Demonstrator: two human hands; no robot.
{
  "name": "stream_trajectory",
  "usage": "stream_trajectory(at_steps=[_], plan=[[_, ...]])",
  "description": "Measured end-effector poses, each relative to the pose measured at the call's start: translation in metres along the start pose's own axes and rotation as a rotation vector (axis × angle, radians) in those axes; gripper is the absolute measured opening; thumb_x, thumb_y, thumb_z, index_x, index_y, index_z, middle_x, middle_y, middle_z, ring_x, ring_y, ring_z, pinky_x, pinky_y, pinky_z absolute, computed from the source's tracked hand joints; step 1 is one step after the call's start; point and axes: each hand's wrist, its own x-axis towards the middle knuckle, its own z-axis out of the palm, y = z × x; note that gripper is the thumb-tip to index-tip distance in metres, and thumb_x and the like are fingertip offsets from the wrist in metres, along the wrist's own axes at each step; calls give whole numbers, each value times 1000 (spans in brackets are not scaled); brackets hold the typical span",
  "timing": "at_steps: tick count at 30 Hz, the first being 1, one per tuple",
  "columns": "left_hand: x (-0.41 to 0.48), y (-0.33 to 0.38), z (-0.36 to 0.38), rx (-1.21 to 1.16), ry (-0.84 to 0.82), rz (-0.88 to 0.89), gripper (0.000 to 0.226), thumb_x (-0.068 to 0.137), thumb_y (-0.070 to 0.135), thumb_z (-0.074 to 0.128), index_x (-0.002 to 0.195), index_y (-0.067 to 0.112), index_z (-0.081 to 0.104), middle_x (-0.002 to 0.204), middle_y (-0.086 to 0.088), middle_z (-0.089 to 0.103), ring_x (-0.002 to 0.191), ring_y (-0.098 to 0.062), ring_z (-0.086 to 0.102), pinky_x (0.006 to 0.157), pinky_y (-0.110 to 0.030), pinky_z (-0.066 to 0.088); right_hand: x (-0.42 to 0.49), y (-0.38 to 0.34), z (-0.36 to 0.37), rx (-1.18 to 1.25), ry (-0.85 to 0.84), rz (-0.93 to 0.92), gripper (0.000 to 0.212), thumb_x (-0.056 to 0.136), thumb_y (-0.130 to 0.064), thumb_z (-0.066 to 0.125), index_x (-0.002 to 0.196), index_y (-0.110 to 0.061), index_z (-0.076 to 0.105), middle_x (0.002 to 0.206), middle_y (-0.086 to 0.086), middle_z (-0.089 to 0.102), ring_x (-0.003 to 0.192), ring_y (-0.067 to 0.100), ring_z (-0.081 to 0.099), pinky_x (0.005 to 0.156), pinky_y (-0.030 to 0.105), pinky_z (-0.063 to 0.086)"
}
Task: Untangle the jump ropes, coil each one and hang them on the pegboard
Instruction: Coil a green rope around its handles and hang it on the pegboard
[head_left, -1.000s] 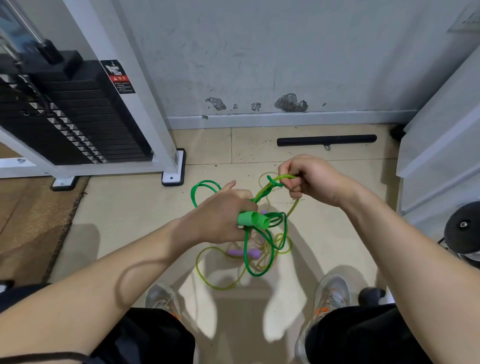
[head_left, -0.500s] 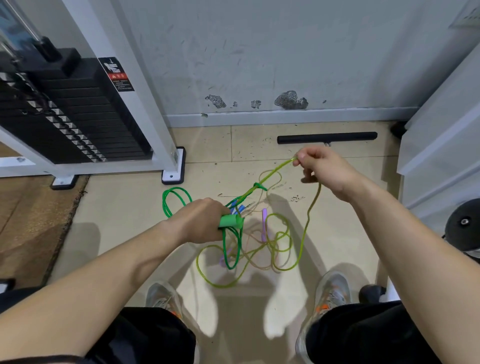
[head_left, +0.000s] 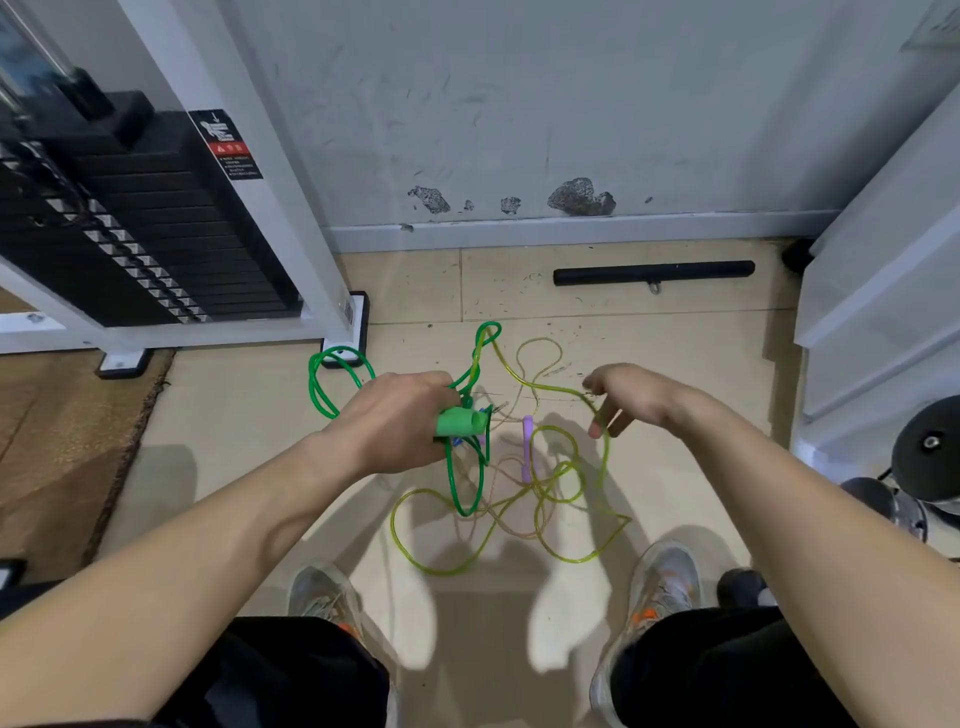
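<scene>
Gripping green handle (head_left: 460, 422), left hand (head_left: 395, 421), right hand (head_left: 631, 397) relaxed

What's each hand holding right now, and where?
Left hand grips the green rope by its green handle. Right hand holds nothing; it hangs relaxed beside the yellow-green rope.

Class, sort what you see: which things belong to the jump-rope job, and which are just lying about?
Job: dark green plastic jump rope, its green handle gripped by the left hand; yellow-green translucent rope; lilac plastic handle; right hand.
Lying about: black straight bar; black weight stack.
</scene>
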Motion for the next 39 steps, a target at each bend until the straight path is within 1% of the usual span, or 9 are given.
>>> stream_trajectory(at_steps=[4, 6, 11, 16, 20, 24, 28, 35, 39], plan=[[-5, 4, -12, 86, 150, 174, 23, 72, 37, 72, 87, 25, 60, 91, 5, 54, 71, -26, 57, 56, -30, 28, 10, -1, 11, -89, 38, -91, 74, 81, -25, 55, 152, -29, 36, 151, 10, 44, 136, 29, 46, 109, 38, 39], [-7, 4, -12, 135, 200, 264, 24, 67, 36, 74, 82, 25, 59, 87, 7, 54, 65, -25, 55, 51, -29, 30, 10, -7, 14, -35, 44, -253, 83, 83, -15, 61, 155, -41, 28, 155, 3, 32, 140, 23, 38, 111, 33, 35], [-12, 4, -10, 113, 238, 309, 23, 66, 35, 72, 80, 23, 58, 85, 6, 55, 63, -25, 53, 48, -32, 39, -2, -17, 15, 185, -129, -526, 20, 96, -3, 57, 98, -15, 72, 93, -6, 70, 85, 2, 61, 77, 14, 42], [-9, -7, -3, 136, 70, 105, 22, 75, 43, 70, 85, 28, 58, 88, 6, 53, 73, -26, 57, 56, -32, 34, -8, -29, 11, 310, -127, -486, 25, 73, -25, 54, 81, -8, 70, 54, -9, 45, 53, 10, 42, 64, 31, 39], [-7, -12, 17, 6, -182, -86, 18, 73, 40, 66, 84, 28, 60, 84, 4, 63, 77, -26, 61, 60, -33, 47, -12, -35, 5, 60, 122, -551, 39, 90, -41, 68, 65, -11, 63, 45, -12, 43, 45, 4, 37, 51, 19, 30], [-14, -22, 43, -74, -397, -217, 16, 69, 32, 67, 77, 26, 54, 77, -2, 63, 76, -27, 62, 62, -30, 49, 0, -22, -18, 473, 245, -558, 40, 93, -31, 67, 56, -18, 57, 53, -4, 43, 51, 11, 34, 56, 27, 31], [-4, -25, 44, -141, -304, -278, 16, 70, 35, 69, 76, 29, 55, 81, -2, 64, 77, -26, 62, 65, -32, 52, 7, -16, -10, 773, 207, -500, 46, 99, -21, 59, 54, -20, 50, 54, -2, 27, 49, 12, 24, 57, 27, 33], [-5, -25, 14, -53, 41, -88, 19, 72, 31, 69, 80, 26, 53, 88, 8, 47, 79, -28, 58, 62, -37, 47, 3, -5, -14, 529, -53, -316, 27, 100, -15, 43, 96, -8, 69, 67, 15, 63, 53, 23, 48, 63, 33, 45], [-9, -12, -3, -79, 136, 38, 24, 67, 42, 64, 81, 23, 59, 93, 7, 51, 68, -30, 56, 59, -40, 48, -4, -21, 0, 410, -178, -336, 30, 102, -30, 45, 94, -10, 66, 71, 12, 62, 55, 22, 51, 70, 35, 49]])
